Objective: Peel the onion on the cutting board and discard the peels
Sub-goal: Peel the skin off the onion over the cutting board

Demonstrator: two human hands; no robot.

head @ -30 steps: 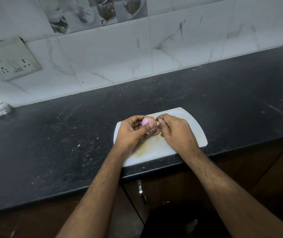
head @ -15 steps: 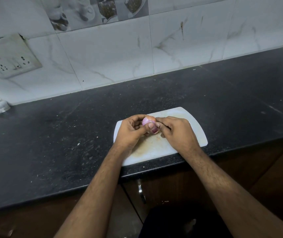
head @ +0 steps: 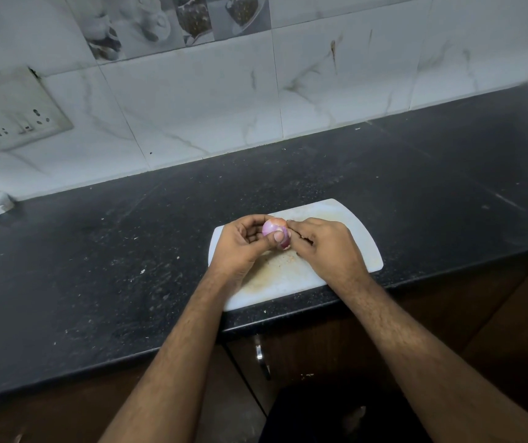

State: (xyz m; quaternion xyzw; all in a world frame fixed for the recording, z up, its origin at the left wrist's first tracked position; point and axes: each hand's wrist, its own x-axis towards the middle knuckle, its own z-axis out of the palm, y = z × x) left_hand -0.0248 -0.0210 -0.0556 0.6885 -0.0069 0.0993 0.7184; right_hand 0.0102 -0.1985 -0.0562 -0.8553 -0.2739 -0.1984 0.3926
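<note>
Above stained cutting board (head: pixel 365 251) on black counter (head: pixel 96 266), onion (head: pixel 272 227) gripped by left hand (head: pixel 240 247), right hand (head: pixel 323 247) pinching it.

A small red onion (head: pixel 274 231), mostly purple with a patch of papery brown skin at its top, is being held just above the white cutting board (head: pixel 345 225). The stained board is lying flat at the table's front edge.

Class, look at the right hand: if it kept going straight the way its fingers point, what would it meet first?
The right hand points left, fingertips already at the onion, so it meets that first.
</note>
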